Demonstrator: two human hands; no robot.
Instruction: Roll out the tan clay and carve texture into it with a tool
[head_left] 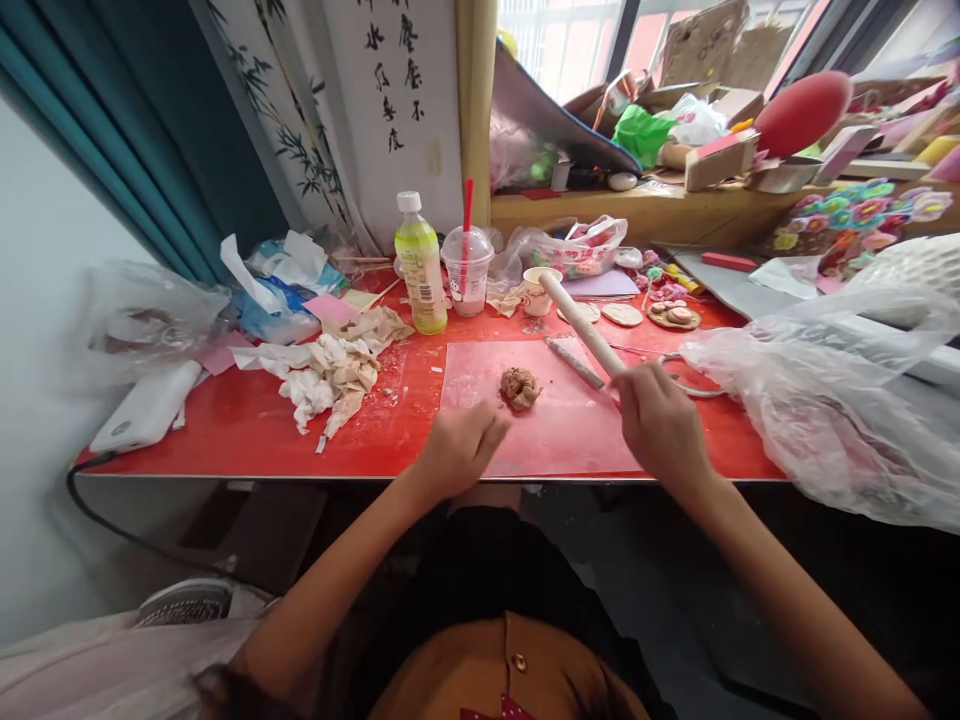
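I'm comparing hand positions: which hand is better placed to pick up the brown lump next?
Probably the left hand: it is nearer the brown lump, with no held object visible in it. The right hand is farther off and already grips a pale rod.

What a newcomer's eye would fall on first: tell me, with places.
Probably the bright red table, where a brown lump sits on a pink mat just beyond the left hand. The right hand grips a pale rod slanting up over the mat's right side. A red oval shape stands out among the windowsill clutter, upper right.
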